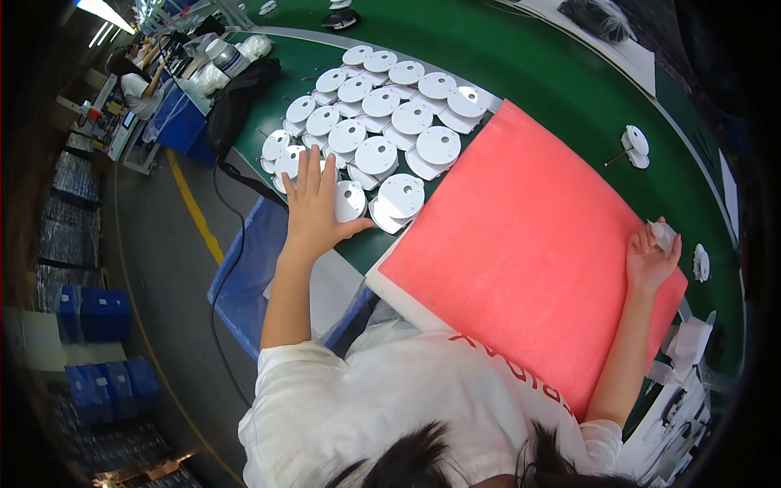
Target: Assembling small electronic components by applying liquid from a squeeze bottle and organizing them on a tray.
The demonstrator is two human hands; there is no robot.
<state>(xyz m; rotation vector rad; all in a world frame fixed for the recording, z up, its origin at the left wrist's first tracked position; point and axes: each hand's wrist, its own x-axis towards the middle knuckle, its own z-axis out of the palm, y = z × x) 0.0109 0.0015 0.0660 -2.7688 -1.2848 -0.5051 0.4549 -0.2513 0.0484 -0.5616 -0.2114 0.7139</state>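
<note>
My left hand (pixel 311 203) is spread with its fingers apart, over the near left corner of a group of white round plastic parts (pixel 376 154). Its fingers cover part of some of them, and the thumb tip lies beside a near white part (pixel 351 201). Nothing shows in its grasp. At the far right of a pink foam sheet (pixel 521 260), my right hand (pixel 651 262) is palm up with curled fingers. They hold a small, whitish, translucent piece (pixel 663 237); its exact kind is unclear.
A green conveyor belt (pixel 691 183) curves past the bench, carrying another white part (pixel 637 146). Left of me stands a blue-lined bin (pixel 254 268) with a black cable (pixel 218 276) beside it. Further left, a person (pixel 140 89) sits near a blue crate (pixel 183 122).
</note>
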